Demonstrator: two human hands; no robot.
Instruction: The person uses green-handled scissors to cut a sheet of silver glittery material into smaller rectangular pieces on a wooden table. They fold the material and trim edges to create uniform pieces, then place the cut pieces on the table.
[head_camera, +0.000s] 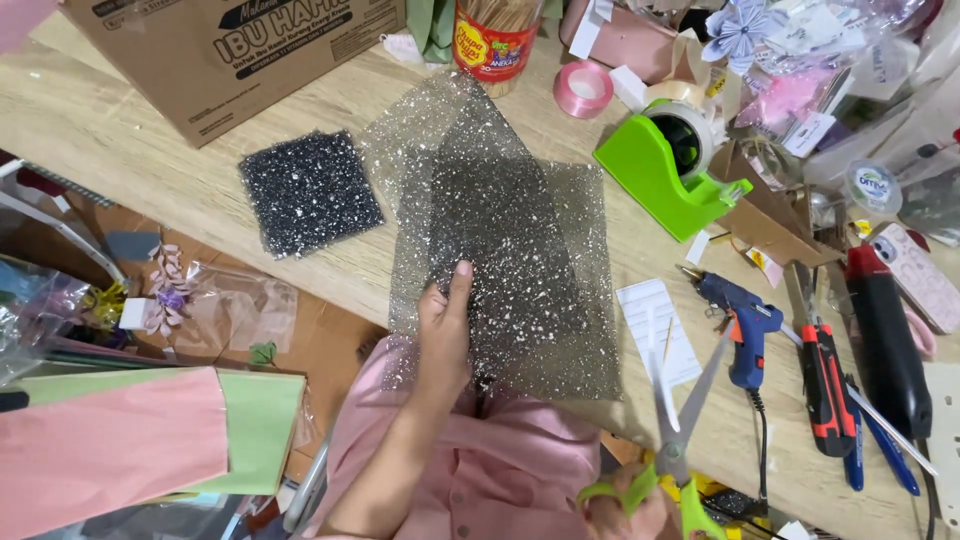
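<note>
While the left hand (445, 330) holds it up by its lower edge, thumb on the front and fingers hidden behind, the sheet of netting (510, 240) hangs over the near edge of the wooden table (100, 140). It is a thin, see-through grey mesh, speckled all over with white and silvery flecks. It looks layered or folded: a darker band runs down the middle where the mesh overlaps, and the outer parts are paler, with the table grain showing through. Its edges are straight and its upper corner points toward the back of the table.

The right hand (625, 510) is at the bottom of the view, closed around the green handles of a pair of scissors (675, 420). The blades are parted and point up toward the lower right corner of the netting, close to it; whether they touch it I cannot tell from here.

To the left of the sheet, apart from it, a smaller and much darker square of the same speckled mesh (310, 190) lies flat on the table. To the right stand a green tape dispenser (670, 165) and a blue glue gun (740, 320), with a small white slip of paper (660, 330) between the glue gun and the netting.
</note>
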